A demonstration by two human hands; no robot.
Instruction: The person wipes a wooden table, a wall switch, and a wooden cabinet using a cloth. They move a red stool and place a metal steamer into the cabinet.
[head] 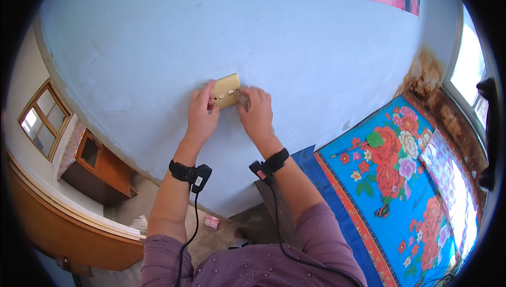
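Note:
A gold-coloured wall switch plate (226,90) with two round-edged buttons and a small hole near each side sits slightly tilted against the pale blue wall (308,62). My left hand (203,111) touches the plate's left edge, with fingertips on its face and the thumb below. At the right edge is my right hand (255,109), its fingers curled; whether they pinch the plate or hold some small thing is hidden. Both wrists wear black straps with small devices and cables.
A bed with a blue flowered cover (379,168) stands at the right, below a window (466,62). An open wooden door (79,235) and a wooden cabinet (106,168) lie at the left. A pink packet (212,221) is on the floor.

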